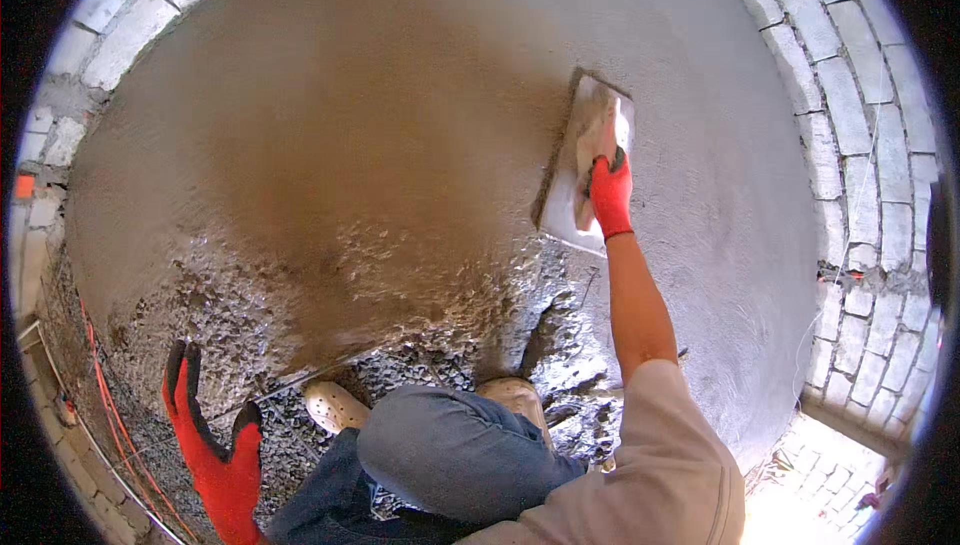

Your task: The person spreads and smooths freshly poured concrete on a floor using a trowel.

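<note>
Float [570, 175] lies on wet cement [700, 195], right of centre, far end leaning right. Right hand [611, 190], red glove, is wrapped round its handle; palm side hidden. Left hand [215, 445], red glove with dark fingertips, looks empty: thumb spread well clear of the fingers, 2 of which show close together, rest can't be told. It's at lower left, nearest the rough band [220, 285] and an orange cord [100, 385]; no contact visible, height above ground unclear.

Step, as judged: smoothing the surface. Cement ahead and to the right looks fairly level; the rough band nearer the body is lumpy, pitted and shiny, so the job seems partway. Float's near end sits just beside where the lumps start.

Next move probably calls for a flat, even stroke with the leading edge barely lifted so it doesn't dig in, passes overlapping, worked back toward the lumps. Those likely need pressing down, maybe extra mix, before they close up. Left hand looks free to steady the body. Footing matters: 2 pale clogs [335, 407] are at the lumpy side, 1 on each side of a bent knee in jeans [450, 450].

Around: brick wall [850, 115] at right, more brickwork [120, 45] at left. Brown hazy patch [370, 115] mid-view: shade, wetness or lens smear, can't tell.
</note>
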A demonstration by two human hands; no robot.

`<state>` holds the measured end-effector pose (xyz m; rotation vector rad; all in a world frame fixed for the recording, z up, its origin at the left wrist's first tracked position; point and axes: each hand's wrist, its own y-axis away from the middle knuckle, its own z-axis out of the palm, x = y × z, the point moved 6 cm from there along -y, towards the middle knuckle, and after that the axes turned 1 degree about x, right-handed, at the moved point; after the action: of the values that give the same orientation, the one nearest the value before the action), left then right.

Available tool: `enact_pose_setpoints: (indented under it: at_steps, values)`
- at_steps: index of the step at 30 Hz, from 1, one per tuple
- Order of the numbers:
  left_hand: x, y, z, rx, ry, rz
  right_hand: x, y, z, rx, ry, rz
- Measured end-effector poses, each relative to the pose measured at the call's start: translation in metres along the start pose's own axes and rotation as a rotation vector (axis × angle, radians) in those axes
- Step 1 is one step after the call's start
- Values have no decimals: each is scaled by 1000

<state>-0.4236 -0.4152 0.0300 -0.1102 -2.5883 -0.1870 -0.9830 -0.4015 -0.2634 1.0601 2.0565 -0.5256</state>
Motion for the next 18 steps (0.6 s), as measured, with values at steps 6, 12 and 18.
enact_pose_setpoints:
  at_steps: [6,12,18]
  values:
    - [0,1,6,2,46,19,6,-34,11,-105,-49,-3]
    - [2,6,10,17,-34,-15,-67,-95,87,-80,105,-299]
    - [-9,15,11,10,-73,-48,-99,-158,135,-278,5,-356]
